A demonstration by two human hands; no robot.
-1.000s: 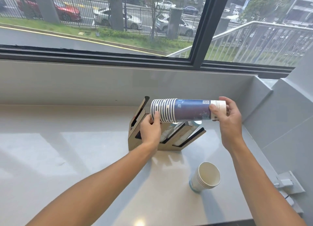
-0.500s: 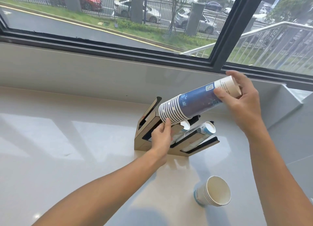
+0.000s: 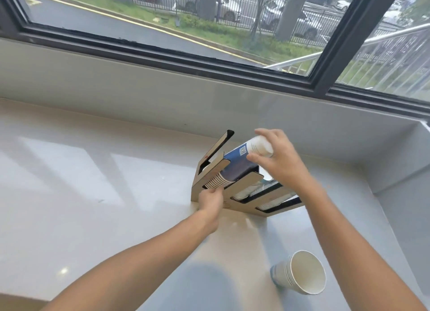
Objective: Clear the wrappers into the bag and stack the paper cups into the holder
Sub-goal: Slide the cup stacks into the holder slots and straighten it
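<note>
A long stack of blue-and-white paper cups (image 3: 235, 165) lies slanted in the upper slot of the wooden cup holder (image 3: 249, 206), rims down to the left. My right hand (image 3: 277, 161) grips the stack's white upper end. My left hand (image 3: 210, 200) rests at the holder's front face, fingertips touching the stack's rims. More cups lie in the holder's lower slots (image 3: 246, 192). A short stack of white cups (image 3: 300, 273) lies on its side on the counter near my right forearm.
The pale counter (image 3: 93, 194) runs left of the holder. A low wall under the window (image 3: 162, 89) backs it, and a grey side wall (image 3: 400, 171) closes the right end. No bag or wrappers are in view.
The cup stack has gone from held level above the holder, to tilted, to lying in the holder's upper slot. My left hand dropped to the holder's front.
</note>
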